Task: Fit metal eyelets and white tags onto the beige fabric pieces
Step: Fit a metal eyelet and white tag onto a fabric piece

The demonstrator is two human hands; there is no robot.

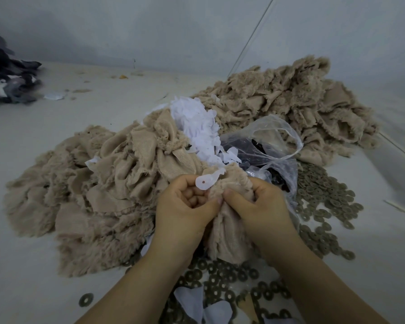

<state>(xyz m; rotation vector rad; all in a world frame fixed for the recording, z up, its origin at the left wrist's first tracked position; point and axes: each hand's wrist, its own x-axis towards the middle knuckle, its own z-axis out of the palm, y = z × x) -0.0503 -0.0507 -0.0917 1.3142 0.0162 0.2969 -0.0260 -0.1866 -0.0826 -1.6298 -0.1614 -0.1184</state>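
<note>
Beige fabric piece (227, 230) pinched between left hand (185, 206) and right hand (260, 204), white tag (206, 181) at 12 o'clock above thumbs. Metal eyelets (323, 202) scattered 3 to 6 o'clock; bare table (33, 277) at 8 o'clock.

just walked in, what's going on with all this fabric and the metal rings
A person is working one beige fabric piece with both hands. The left hand and right hand pinch its top edge, where a white tag with a small hole sits. Heaps of beige fabric lie left and behind, white tags pile in the middle, and metal eyelets spread beside a plastic bag.
</note>
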